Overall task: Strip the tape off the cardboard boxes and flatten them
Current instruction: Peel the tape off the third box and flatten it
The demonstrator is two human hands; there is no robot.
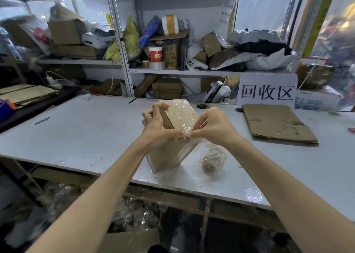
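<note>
A small brown cardboard box (172,151) stands tilted on one corner on the white table (86,137), its upper face covered in clear tape (182,116). My left hand (155,126) grips the box's left side, fingers curled over the top edge. My right hand (213,126) pinches a loose end of the clear tape at the box's near right edge, thumb meeting my left thumb. A crumpled ball of stripped tape (213,160) lies on the table right of the box.
A flattened cardboard box (276,124) lies at the right, below a white sign (267,91). More flat cardboard (26,94) is stacked far left. Cluttered metal shelves (169,41) stand behind. A cutter (42,120) lies on the left. Plastic scraps (134,214) pile under the table.
</note>
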